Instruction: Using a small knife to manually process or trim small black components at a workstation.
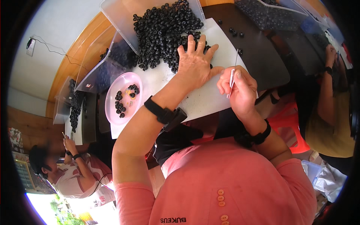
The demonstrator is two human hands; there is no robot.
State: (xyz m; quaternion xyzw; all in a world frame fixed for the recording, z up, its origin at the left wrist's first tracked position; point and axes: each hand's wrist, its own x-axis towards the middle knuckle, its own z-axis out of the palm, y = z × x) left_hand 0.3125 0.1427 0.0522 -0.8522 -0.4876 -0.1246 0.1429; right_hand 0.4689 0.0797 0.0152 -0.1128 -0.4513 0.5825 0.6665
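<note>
Left hand point(195, 63) flat, fingers spread apart on black beads point(165, 30), pinning the heap on the worktop point(202, 101). Right hand point(240, 90) pinched on thin tweezers point(232, 77), poised for picking.

The one camera sits on my head and looks down at the table point(210, 97) in front of me, very close. My arms come in from the bottom edge. The picture is round, and straight edges bend near its rim.

Pale wall point(56, 33), wooden trim point(71, 56); dark table point(258, 56) — red plastic stool point(292, 123), bright daylight
</note>
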